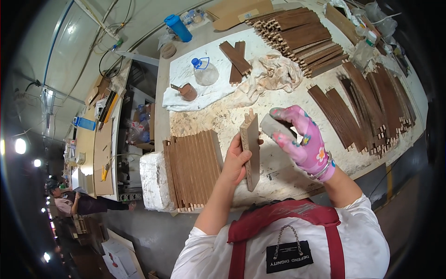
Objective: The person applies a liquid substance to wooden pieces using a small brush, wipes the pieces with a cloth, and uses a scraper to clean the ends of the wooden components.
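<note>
My bare left hand (236, 160) grips a brown wooden slat (252, 156) by its edge. The slat stands upright over the table, with dowel pegs sticking out of its far end. Just right of it, my right hand (307, 139), in a pink flowered glove, is closed round a curved grey sheet (273, 124) that looks like sandpaper. A small gap shows between sheet and slat. Left of my left hand lies a row of similar slats (193, 165), set side by side, with pegs at their near ends.
A white foam block (154, 181) borders the left row. Farther back are a brown cup (188, 92), a blue-capped jug (205, 74), crossed slats (236, 61) and a stained rag (274, 76). Slats pile up at the back (302, 35) and right (367, 104). A person (69, 201) is far left.
</note>
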Tool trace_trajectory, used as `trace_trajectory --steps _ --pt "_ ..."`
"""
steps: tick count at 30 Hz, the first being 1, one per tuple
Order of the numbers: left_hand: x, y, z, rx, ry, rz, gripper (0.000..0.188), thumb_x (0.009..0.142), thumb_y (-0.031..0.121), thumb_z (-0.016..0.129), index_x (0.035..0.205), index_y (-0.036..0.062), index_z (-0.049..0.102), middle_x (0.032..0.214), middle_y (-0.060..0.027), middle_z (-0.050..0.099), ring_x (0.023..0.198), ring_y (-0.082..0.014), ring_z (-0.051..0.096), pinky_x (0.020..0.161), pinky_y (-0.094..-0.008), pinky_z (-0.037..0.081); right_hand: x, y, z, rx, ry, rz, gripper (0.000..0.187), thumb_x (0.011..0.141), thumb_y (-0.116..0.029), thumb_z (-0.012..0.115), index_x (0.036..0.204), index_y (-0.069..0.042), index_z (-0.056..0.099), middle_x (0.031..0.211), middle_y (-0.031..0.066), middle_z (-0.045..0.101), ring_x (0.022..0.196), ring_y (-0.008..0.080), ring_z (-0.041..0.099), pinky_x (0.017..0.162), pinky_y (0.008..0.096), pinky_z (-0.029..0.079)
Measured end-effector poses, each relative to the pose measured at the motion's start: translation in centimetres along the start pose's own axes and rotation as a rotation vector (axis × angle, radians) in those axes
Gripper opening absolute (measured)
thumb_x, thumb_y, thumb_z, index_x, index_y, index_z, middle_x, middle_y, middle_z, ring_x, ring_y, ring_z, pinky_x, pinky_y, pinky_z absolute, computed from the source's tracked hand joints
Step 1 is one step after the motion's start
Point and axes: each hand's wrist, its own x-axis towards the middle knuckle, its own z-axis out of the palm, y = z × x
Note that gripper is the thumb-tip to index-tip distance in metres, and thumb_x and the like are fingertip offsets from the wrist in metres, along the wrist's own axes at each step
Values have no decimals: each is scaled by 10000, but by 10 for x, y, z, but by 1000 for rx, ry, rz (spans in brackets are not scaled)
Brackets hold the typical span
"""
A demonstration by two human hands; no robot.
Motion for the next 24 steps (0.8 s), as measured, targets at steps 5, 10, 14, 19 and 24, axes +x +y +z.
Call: trace_trajectory --steps 5,10,14,19,24 --pt "-3 -3 9 24 11 8 803 729 181 779 1380 30 332 1273 -107 498 1162 -227 498 1005 -354 378 0 -12 -3 -76 -23 -12 372 762 -160 671 1086 0 583 939 150 587 857 285 598 766 350 474" --pt "-3 -11 19 92 31 79 755 753 123 747 1381 26 338 1282 -101 487 1175 -221 479 1030 -352 338 3 -16 -9 -180 -29 -28 366 762 -200 677 1074 -29 591 945 150 588 854 305 598 761 364 478" --pt "-6 -9 17 123 -11 35 734 761 90 728 1381 26 341 1286 -97 486 1179 -217 476 1027 -344 340 9 -9 -20 -433 -64 -25 359 772 -243 662 1067 -49 595 959 156 593 841 328 596 744 398 475" --pt "-2 3 22 124 47 0 562 889 316 597 1329 36 387 1233 -158 547 1106 -228 550 953 -342 447 10 -1 -32 -296 -2 56 349 792 -227 654 1074 -31 595 975 171 598 880 340 586 784 386 471" --pt "2 -1 2 4 -67 24 573 945 475 428 1302 26 420 1235 -195 529 1069 -257 563 884 -371 489 8 -3 -33 -170 37 36 379 766 -181 672 1083 12 596 954 155 606 885 276 573 790 338 464"
